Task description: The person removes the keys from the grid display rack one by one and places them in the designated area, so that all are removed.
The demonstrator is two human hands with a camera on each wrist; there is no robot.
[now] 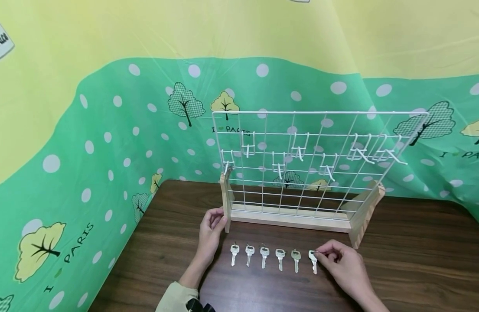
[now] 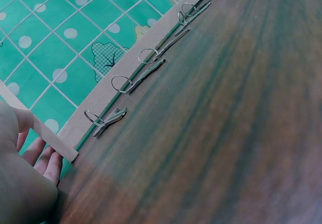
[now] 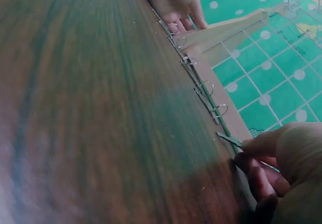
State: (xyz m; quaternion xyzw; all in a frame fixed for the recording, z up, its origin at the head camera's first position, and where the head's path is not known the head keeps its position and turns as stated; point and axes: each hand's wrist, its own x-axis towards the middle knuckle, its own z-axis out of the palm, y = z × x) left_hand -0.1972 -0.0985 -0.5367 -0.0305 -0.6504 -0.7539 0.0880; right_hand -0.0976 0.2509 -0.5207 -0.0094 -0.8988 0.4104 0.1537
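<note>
My right hand (image 1: 346, 266) pinches the bow of the rightmost key (image 1: 314, 262) between thumb and forefinger, low over the table. In the right wrist view, the blade of this key (image 3: 229, 139) sticks out from the fingertips. Several more silver keys (image 1: 280, 259) lie in a row to its left, blades toward me, with small split rings seen in the left wrist view. At the row's far left, my left hand (image 1: 211, 232) grips the front edge of the wooden side panel (image 1: 226, 199) of a white wire grid rack (image 1: 298, 186), thumb and fingers about it.
Several white wire hooks (image 1: 299, 151) hang on the grid at two heights, some jutting toward me. A wooden base bar (image 1: 290, 220) and a right side panel (image 1: 366, 214) support the rack on the dark wooden table (image 1: 422, 260). A patterned cloth (image 1: 118, 125) hangs behind.
</note>
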